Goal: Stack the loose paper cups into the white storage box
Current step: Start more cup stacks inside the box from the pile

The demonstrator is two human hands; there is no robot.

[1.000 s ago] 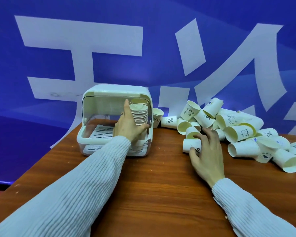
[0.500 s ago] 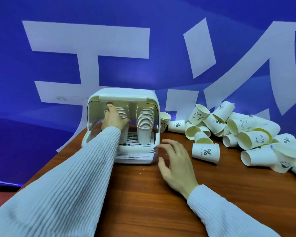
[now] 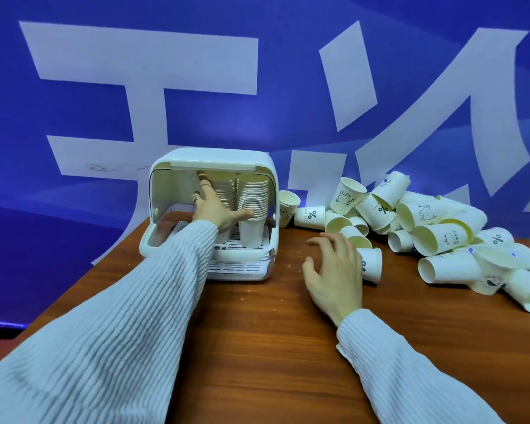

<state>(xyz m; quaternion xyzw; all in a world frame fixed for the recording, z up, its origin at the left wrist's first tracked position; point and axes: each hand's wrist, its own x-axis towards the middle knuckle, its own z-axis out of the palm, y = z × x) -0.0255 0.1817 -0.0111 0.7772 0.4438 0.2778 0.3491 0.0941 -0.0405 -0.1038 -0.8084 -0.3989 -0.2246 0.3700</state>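
The white storage box point(image 3: 214, 157) stands open at the table's back left. Two upright stacks of paper cups are inside it, the left stack point(image 3: 225, 191) and the right stack point(image 3: 253, 206). My left hand point(image 3: 214, 209) reaches into the box with fingers spread, lying against the left stack, and its thumb points toward the right stack. My right hand point(image 3: 334, 270) hovers low over the table, fingers relaxed, holding nothing. A cup with a % mark point(image 3: 372, 264) lies on its side just right of that hand. A heap of loose cups point(image 3: 435, 221) covers the right side.
The wooden table point(image 3: 273, 347) has its left edge close beside the box. One cup point(image 3: 288, 203) stands by the box's right wall. A blue banner with large white shapes hangs behind the table.
My left hand set its stack into the box left of the other stack and has spread its fingers. My right hand went toward the box front, then drifted back beside the lying cup.
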